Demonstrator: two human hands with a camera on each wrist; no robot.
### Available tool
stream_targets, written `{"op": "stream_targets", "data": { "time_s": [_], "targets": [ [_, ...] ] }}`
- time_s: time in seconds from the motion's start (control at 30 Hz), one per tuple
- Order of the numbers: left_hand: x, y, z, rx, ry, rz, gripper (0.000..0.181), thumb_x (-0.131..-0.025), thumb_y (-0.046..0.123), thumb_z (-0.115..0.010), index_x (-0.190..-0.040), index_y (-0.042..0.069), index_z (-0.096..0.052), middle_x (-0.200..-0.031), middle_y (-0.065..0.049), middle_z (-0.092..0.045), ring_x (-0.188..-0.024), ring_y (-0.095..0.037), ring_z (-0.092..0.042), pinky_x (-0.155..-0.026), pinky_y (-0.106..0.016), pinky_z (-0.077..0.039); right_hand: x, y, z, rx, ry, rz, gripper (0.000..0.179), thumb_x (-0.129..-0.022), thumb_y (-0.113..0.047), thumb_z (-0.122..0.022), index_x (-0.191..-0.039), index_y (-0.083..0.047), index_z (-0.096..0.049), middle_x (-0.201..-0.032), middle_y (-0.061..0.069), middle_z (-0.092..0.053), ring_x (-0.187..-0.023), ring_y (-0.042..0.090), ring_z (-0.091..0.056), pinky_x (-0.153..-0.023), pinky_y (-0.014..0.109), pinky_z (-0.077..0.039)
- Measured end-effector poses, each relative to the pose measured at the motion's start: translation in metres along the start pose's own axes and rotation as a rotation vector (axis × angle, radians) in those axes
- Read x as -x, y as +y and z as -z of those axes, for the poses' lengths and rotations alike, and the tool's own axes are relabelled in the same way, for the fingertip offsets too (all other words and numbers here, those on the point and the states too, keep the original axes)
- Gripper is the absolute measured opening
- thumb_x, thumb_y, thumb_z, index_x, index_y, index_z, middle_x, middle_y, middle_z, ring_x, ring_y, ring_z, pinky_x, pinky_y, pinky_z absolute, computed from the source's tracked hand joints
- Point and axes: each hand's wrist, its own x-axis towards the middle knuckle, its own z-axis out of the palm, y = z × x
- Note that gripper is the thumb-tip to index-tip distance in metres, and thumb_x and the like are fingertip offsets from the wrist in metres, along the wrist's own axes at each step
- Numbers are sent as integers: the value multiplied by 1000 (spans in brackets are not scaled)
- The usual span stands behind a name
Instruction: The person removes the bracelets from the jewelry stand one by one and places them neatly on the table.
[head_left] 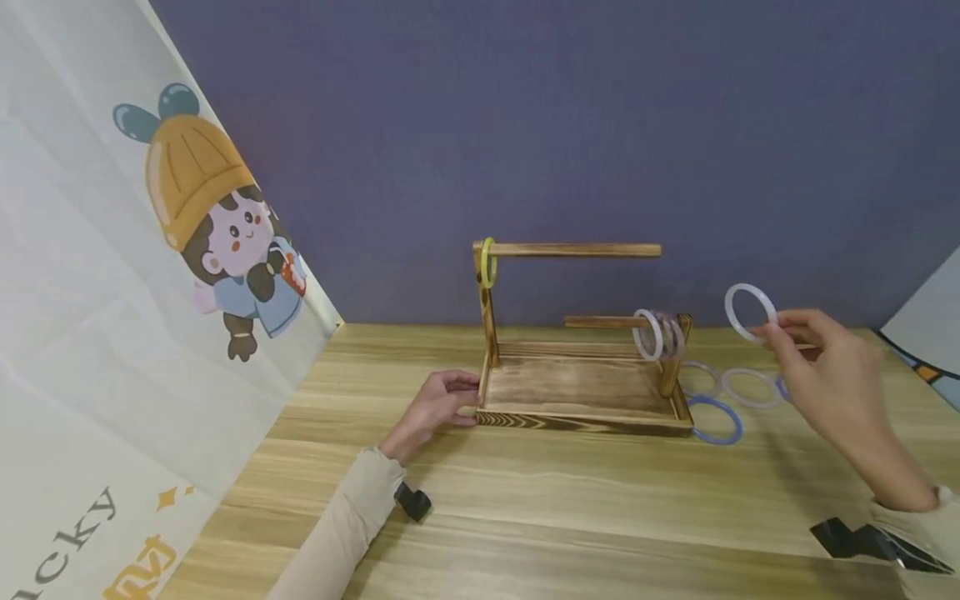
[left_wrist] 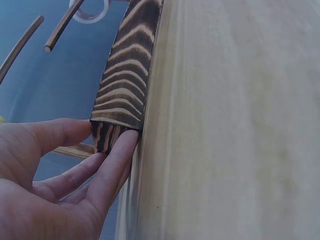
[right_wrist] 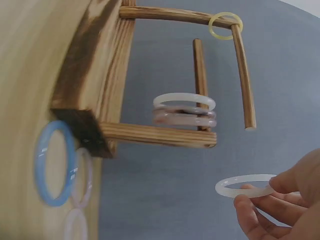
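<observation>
Between the thumb and fingers of the right hand, a white ring is pinched by its edge, raised above the table. Far to that hand's left, the left hand holds the end of a wooden rack, its thumb and fingers set around the corner of the base.

Just above the left hand, a yellow ring hangs on the upper peg, close to its post. Nearer the right hand, the lower peg carries a cluster of rings, and its post stands between that hand and the tray. Below the right hand lie a blue ring beside the rack and pale pink rings (another blue one is mostly covered by the hand).

The left wrist view shows the fingertips against the banded end grain, which the head view largely conceals. From the right wrist, the clustered rings separate into a white one outermost and two darker or pinkish ones nearer the post; the held ring is well apart from both pegs.
</observation>
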Motion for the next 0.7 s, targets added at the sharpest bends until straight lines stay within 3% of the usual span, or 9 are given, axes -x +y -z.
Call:
{"op": "stream_targets", "data": {
  "time_s": [0.07, 0.13, 0.17, 0.5, 0.7],
  "targets": [
    [0, -1, 0, -1, 0, 2, 36, -92, -3, -62, -127, -10, -56, -118, -27, -61, -97, -30, -66, -78, -42, -65, 5, 4, 3, 13, -6, 8, 19, -90, 3, -67, -107, 12, -66, -84, -1, -75, -75, -33, -42, -64, -9, -36],
    [-1, 0, 0, -2, -2, 6, 36, -92, -3, -63, -127, -9, -57, -118, -26, -61, -97, -30, -66, -78, -42, -65, 9, 8, 5, 39, -14, 12, 18, -89, 5, -67, -105, 12, -66, -84, 25, -72, -74, -34, -40, -60, -8, -35],
    [-1, 0, 0, -4, -1, 7, 37, -92, -3, -63, -128, -9, -57, -118, -26, -61, -97, -31, -67, -78, -42, -65, 11, 9, 6, 51, -35, -3, 18, -90, 4, -67, -106, 12, -66, -86, 31, -70, -73, -34, -39, -57, -7, -35],
    [-2, 0, 1, -10, 5, 3, 36, -91, -3, -64, -127, -9, -58, -116, -25, -63, -90, -24, -68, -75, -40, -65, 15, 32, 10, 130, -193, -51, 20, -95, -4, -62, -107, 12, -67, -84, 27, -71, -64, -30, -39, -43, 8, -36],
    [-2, 0, 2, -7, -1, 9, 36, -92, -2, -63, -128, -8, -57, -117, -25, -62, -91, -24, -68, -76, -40, -65, 17, 47, 16, 196, -278, -116, 27, -98, -14, -61, -106, 12, -68, -74, 19, -72, -53, -18, -46, -38, 18, -35]
  ]
}}
